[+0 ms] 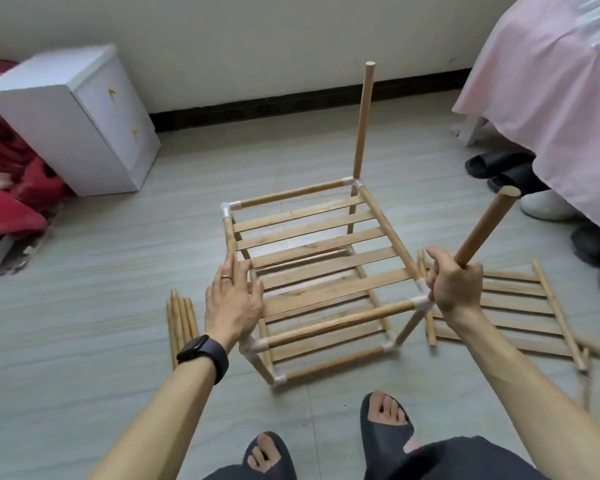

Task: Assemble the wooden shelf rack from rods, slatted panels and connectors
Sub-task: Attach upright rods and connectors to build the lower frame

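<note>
Step in hand: fitting the second upright on the top tier. The rack [312,237] sits on the floor [84,271] at frame centre, two slatted tiers built, one upright rod [362,123] already standing at its far right corner. The right hand [456,285] is wrapped around a rod [485,226], which tilts toward the upper right with its lower end at the white connector [421,301] on the near right corner; can't tell if it's seated in the socket. The left hand [231,299] is flat with fingers spread and holds nothing, at the left edge of the top panel; contact unclear. My read on the next move: bring the rod vertical, line it up with the socket and push straight down while the left hand steadies the frame. Rods are smooth round light wood with flat ends, the slats are thin flat strips with visible grain, and the connectors look like moulded plastic. Spare rods [181,323] lie bundled at lower left, and a spare slatted panel [520,306] lies flat at right.
</note>
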`<action>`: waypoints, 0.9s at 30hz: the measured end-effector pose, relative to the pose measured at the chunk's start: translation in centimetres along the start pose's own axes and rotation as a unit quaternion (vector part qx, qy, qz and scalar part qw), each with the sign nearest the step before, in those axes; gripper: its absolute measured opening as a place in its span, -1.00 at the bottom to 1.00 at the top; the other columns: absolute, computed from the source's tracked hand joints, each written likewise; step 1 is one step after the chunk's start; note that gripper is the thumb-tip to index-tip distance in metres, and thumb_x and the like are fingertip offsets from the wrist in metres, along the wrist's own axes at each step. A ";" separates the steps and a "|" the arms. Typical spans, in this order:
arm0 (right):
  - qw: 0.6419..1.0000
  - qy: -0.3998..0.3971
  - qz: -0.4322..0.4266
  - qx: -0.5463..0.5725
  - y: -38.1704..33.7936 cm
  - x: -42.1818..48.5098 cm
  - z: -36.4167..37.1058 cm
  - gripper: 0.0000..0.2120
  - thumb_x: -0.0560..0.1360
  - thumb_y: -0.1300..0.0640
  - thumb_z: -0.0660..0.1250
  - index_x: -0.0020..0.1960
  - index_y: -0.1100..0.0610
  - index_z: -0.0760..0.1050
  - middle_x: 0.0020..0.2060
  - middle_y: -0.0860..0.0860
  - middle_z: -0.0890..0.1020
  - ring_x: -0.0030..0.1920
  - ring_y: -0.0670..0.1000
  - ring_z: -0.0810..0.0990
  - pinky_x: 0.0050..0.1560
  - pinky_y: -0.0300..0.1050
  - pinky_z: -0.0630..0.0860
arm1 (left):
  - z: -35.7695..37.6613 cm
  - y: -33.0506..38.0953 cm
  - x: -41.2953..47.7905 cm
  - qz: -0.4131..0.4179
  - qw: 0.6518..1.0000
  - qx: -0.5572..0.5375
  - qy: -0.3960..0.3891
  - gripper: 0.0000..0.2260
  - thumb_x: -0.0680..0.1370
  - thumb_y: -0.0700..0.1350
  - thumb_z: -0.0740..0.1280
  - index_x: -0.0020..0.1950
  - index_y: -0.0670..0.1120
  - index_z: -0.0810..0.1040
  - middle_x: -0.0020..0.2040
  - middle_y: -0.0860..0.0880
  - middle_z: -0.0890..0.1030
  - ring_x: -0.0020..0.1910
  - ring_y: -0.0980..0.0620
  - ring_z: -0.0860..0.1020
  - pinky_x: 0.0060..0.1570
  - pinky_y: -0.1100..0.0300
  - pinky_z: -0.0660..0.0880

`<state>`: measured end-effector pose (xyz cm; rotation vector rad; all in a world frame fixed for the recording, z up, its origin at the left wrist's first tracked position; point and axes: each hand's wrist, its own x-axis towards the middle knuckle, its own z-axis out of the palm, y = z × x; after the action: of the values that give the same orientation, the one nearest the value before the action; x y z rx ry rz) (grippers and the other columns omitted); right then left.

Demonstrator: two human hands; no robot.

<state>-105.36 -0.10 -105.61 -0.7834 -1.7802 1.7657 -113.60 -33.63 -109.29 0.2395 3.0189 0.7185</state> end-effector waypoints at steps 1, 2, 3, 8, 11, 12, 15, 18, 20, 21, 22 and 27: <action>1.000 -0.007 -0.009 0.007 0.2 0.1 0.1 -0.54 0.41 0.02 0.36 -0.60 0.05 0.31 -0.64 -0.05 0.30 -0.59 0.00 0.30 -0.42 -0.10 0.31 | 0.2 -0.1 0.3 -0.007 1.000 -0.025 0.005 -0.58 0.68 0.10 0.14 0.55 0.11 0.26 0.66 0.10 -0.11 0.56 -0.13 0.19 0.48 -0.17 0.21; 1.000 -0.015 -0.016 0.016 0.5 0.2 0.2 -0.54 0.43 0.04 0.35 -0.60 0.04 0.32 -0.65 -0.06 0.29 -0.60 -0.01 0.29 -0.45 -0.13 0.31 | 0.5 -0.3 0.5 -0.011 0.999 -0.044 0.008 -0.59 0.69 0.06 0.14 0.55 0.10 0.27 0.66 0.11 -0.13 0.55 -0.14 0.22 0.46 -0.16 0.24; 0.999 -0.022 -0.023 0.026 0.7 0.2 0.3 -0.53 0.45 0.07 0.34 -0.60 0.04 0.32 -0.65 -0.07 0.28 -0.61 -0.02 0.28 -0.49 -0.17 0.29 | 0.7 -0.4 0.8 -0.010 0.999 -0.049 0.007 -0.60 0.69 0.03 0.13 0.55 0.09 0.27 0.66 0.12 -0.15 0.54 -0.15 0.23 0.45 -0.16 0.25; 0.996 -0.057 -0.037 0.057 0.8 0.4 0.2 -0.56 0.42 0.20 0.31 -0.58 0.03 0.28 -0.64 -0.07 0.23 -0.61 -0.03 0.24 -0.48 -0.15 0.23 | 0.9 -0.9 1.5 -0.010 0.999 -0.033 -0.020 -0.55 0.72 0.03 0.08 0.62 0.08 0.17 0.65 0.13 -0.23 0.57 -0.15 0.16 0.50 -0.16 0.14; 0.995 -0.085 -0.028 0.044 0.5 0.5 -0.3 -0.55 0.42 0.19 0.30 -0.61 0.03 0.28 -0.64 -0.07 0.23 -0.59 -0.02 0.24 -0.44 -0.13 0.24 | 0.1 0.2 1.2 -0.025 0.999 -0.003 -0.044 -0.53 0.72 0.05 0.05 0.65 0.08 0.11 0.65 0.09 -0.25 0.59 -0.19 0.11 0.55 -0.23 0.04; 0.996 -0.085 -0.027 0.032 0.2 0.7 -0.3 -0.56 0.41 0.17 0.31 -0.61 0.03 0.28 -0.65 -0.07 0.24 -0.59 -0.02 0.25 -0.45 -0.14 0.24 | -0.2 0.7 0.9 -0.027 0.998 0.008 -0.050 -0.52 0.73 0.04 0.04 0.66 0.07 0.08 0.65 0.07 -0.25 0.61 -0.19 0.06 0.55 -0.26 -0.02; 0.998 -0.051 -0.018 -0.029 -0.6 2.1 -0.1 -0.57 0.39 0.05 0.33 -0.60 0.05 0.30 -0.65 -0.04 0.29 -0.57 0.01 0.29 -0.42 -0.11 0.30 | -0.8 1.8 -0.3 -0.030 0.995 0.048 -0.077 -0.49 0.73 0.04 0.00 0.67 0.01 -0.01 0.65 -0.05 -0.28 0.63 -0.14 -0.15 0.56 -0.24 -0.17; 0.996 0.004 0.002 -0.090 -1.3 4.2 0.3 -0.62 0.40 -0.12 0.29 -0.49 0.04 0.36 -0.57 -0.01 0.42 -0.47 0.08 0.43 -0.29 0.05 0.43 | -0.5 2.8 -2.7 -0.018 0.987 0.112 -0.115 -0.43 0.70 0.06 0.00 0.66 -0.04 -0.12 0.62 -0.25 -0.29 0.61 -0.23 -0.25 0.55 -0.25 -0.19; 0.990 0.015 0.024 -0.141 -1.5 5.2 0.6 -0.57 0.47 -0.24 0.22 -0.29 0.11 0.53 -0.36 0.05 0.61 -0.28 0.12 0.59 -0.10 0.10 0.55 | -0.2 3.3 -4.6 -0.018 0.981 0.121 -0.151 -0.40 0.69 0.07 0.00 0.65 0.01 -0.22 0.56 -0.31 -0.40 0.56 -0.27 -0.38 0.53 -0.25 -0.29; 0.985 0.014 0.038 -0.170 -1.5 5.5 0.7 -0.50 0.50 -0.27 0.19 -0.14 0.16 0.59 -0.20 0.11 0.67 -0.14 0.15 0.64 0.02 0.12 0.58 | -0.1 3.3 -5.5 -0.021 0.979 0.113 -0.168 -0.39 0.69 0.08 0.00 0.65 0.05 -0.24 0.54 -0.30 -0.46 0.54 -0.27 -0.44 0.52 -0.24 -0.34; 0.980 0.011 0.051 -0.190 -1.6 5.7 0.7 -0.43 0.53 -0.30 0.17 0.01 0.20 0.62 -0.06 0.15 0.68 -0.01 0.18 0.65 0.14 0.15 0.58 | -0.1 3.3 -6.3 -0.018 0.978 0.104 -0.177 -0.40 0.69 0.11 -0.01 0.65 0.09 -0.23 0.52 -0.28 -0.51 0.52 -0.25 -0.47 0.51 -0.23 -0.36; 0.971 0.037 0.048 -0.229 -1.3 4.1 0.2 -0.45 0.55 -0.27 0.28 0.15 0.23 0.57 0.04 0.14 0.65 0.09 0.18 0.64 0.10 0.08 0.57 | -0.8 1.9 -8.3 0.017 0.988 0.064 -0.141 -0.45 0.66 0.30 -0.03 0.63 0.24 -0.05 0.57 -0.12 -0.47 0.57 -0.11 -0.43 0.53 -0.21 -0.32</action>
<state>-108.42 2.68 -104.45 -1.1168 -2.1617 1.3685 -105.14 -33.61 -107.75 0.3626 2.7963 0.4479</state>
